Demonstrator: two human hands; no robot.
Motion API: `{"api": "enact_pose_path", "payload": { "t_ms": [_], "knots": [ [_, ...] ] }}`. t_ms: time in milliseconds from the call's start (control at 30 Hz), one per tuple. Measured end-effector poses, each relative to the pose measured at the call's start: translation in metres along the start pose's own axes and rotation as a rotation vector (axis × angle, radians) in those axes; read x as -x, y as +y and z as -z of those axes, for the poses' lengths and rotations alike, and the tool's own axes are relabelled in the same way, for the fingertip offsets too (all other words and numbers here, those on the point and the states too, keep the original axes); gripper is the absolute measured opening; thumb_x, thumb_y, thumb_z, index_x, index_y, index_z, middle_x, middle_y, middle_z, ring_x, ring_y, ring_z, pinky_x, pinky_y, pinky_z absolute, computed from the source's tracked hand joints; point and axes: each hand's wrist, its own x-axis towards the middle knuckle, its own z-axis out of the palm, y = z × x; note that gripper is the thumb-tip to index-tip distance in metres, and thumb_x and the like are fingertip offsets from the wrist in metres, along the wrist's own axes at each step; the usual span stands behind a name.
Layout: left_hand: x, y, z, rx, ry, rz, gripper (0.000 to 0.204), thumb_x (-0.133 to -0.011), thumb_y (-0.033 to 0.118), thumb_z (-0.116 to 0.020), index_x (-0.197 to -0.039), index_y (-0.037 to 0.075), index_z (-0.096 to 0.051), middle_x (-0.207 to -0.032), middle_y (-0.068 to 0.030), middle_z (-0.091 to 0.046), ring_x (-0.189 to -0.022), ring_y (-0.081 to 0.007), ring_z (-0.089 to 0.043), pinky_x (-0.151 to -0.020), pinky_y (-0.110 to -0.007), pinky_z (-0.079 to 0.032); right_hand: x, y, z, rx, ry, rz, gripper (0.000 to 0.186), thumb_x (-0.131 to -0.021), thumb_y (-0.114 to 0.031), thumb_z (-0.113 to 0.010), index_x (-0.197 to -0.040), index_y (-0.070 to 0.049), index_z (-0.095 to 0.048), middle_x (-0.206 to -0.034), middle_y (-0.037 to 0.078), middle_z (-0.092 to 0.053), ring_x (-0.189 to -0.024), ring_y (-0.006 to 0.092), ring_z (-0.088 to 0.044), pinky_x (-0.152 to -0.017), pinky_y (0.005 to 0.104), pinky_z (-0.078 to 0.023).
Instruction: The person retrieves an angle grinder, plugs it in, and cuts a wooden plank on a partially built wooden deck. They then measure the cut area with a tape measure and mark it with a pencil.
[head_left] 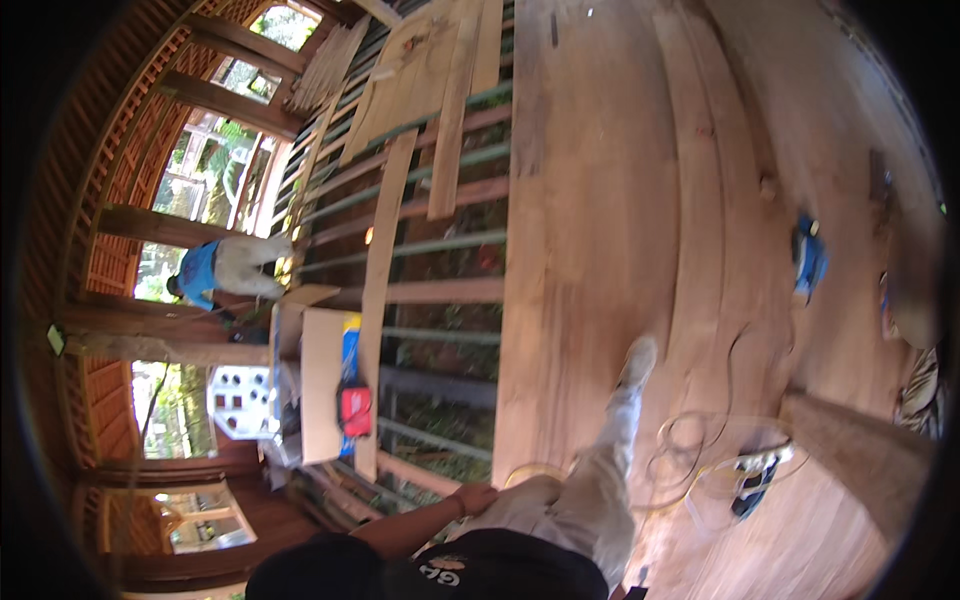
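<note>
My left hand (476, 499) hangs beside my light-trousered thigh (530, 505), fingers curled; whatever it may hold is hidden. My right hand is out of sight. My foot (636, 362) stands forward on the wooden floorboards (590, 200). To the left, long loose planks (395, 225) rest across exposed joists (445, 292). On that side lie a cardboard-coloured board (322, 390) and a red bag or case (356, 410). Looped hoses or cords (683, 448) lie right of my foot, around a dark and white object (752, 485).
A co-worker in a blue top (205, 270) bends over by the wooden posts (150, 225) at left. Gaps between joists show the ground below. A blue object (810, 255) and a leaning wooden piece (840, 440) are at right. More boards (420, 60) lie over the far joists.
</note>
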Motion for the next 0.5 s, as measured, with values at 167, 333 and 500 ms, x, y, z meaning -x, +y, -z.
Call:
{"api": "enact_pose_path", "payload": {
  "t_ms": [167, 333, 500],
  "knots": [
    [-0.057, 0.093, 0.154, -0.090, 0.224, -0.174, 0.048, -0.100, 0.046, -0.047, -0.117, 0.012, -0.076, -0.123, -0.0151, -0.073, -0.120, -0.0323, -0.066, -0.109, -0.044, -0.048, -0.077, -0.126, 0.088, 0.028, 0.034, 0.065, 0.036, -0.096, -0.029, -0.057, -0.099, 0.001, -0.075, -0.093, 0.023, -0.074, -0.086, 0.0441, -0.070, -0.078, 0.0482, -0.055],
    [-0.053, 0.182, 0.226, 0.040, 0.333, -0.198, 0.055, -0.097, 0.049, -0.050, -0.132, 0.011, -0.068, -0.135, -0.0174, -0.067, -0.129, -0.0350, -0.061, -0.112, -0.045, -0.045, -0.140, -0.283, 0.243, 0.206, 0.012, 0.333, 0.041, -0.098, -0.033, -0.057, -0.112, 0.002, -0.071, -0.097, 0.018, -0.074, -0.086, 0.0312, -0.069, -0.077, 0.0447, -0.055],
    [-0.036, 0.223, 0.274, 0.434, 0.247, -0.065, 0.053, -0.092, 0.042, -0.055, -0.135, 0.013, -0.067, -0.131, -0.0198, -0.068, -0.126, -0.0332, -0.062, -0.111, -0.044, -0.045, -0.198, -0.417, 0.358, -0.362, -0.249, -0.097, 0.048, -0.101, -0.035, -0.052, -0.134, 0.000, -0.053, -0.110, 0.019, -0.068, -0.091, 0.0284, -0.067, -0.079, 0.0406, -0.054]
  ]
}}
